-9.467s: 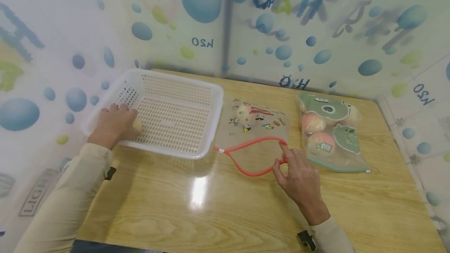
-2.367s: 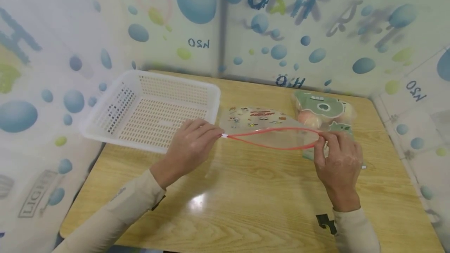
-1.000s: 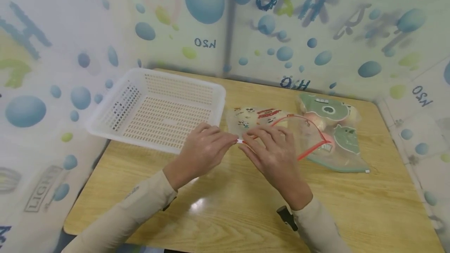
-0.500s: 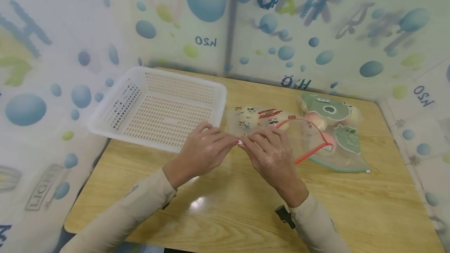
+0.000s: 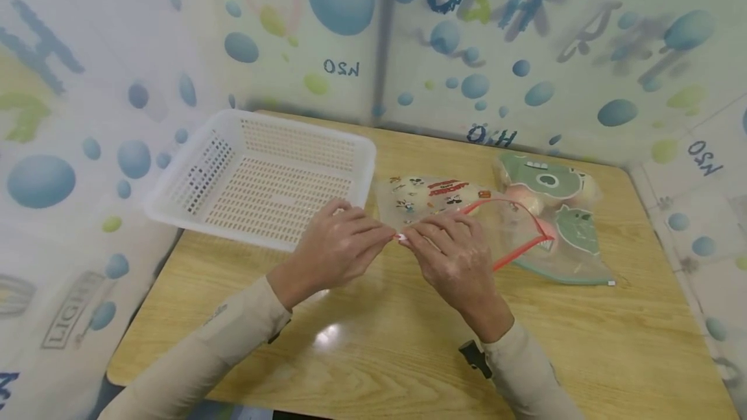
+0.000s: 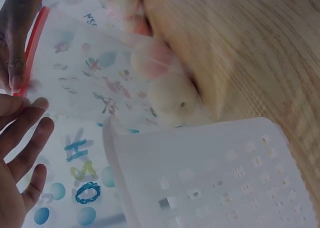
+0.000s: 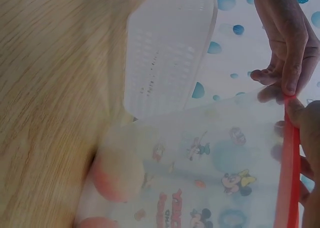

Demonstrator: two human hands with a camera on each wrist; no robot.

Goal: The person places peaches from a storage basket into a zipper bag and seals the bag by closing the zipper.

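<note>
A clear zip bag [image 5: 420, 196] with cartoon prints and a red zip edge [image 5: 519, 251] lies in the middle, its mouth gaping on the right. Peaches [image 7: 117, 175] show through its lower part in the right wrist view. My left hand [image 5: 335, 248] pinches the left end of the zip. Right beside it, my right hand [image 5: 455, 258] pinches the zip at the small white slider [image 5: 402, 237]. Thumb and forefinger of the left hand [image 6: 20, 153] meet at the red edge, its other fingers spread. The two hands' fingertips almost meet.
A white plastic basket [image 5: 280, 199] with nothing in it stands at the left, close to my left hand. A second zip bag [image 5: 574, 229], with green prints and several peaches, lies at the right, overlapped by the red zip. Walls surround the wooden table [image 5: 373, 355].
My left hand has come from the basket to the zip's left end. My right hand has moved from the zip's right end to the slider, which has shifted slightly right.
</note>
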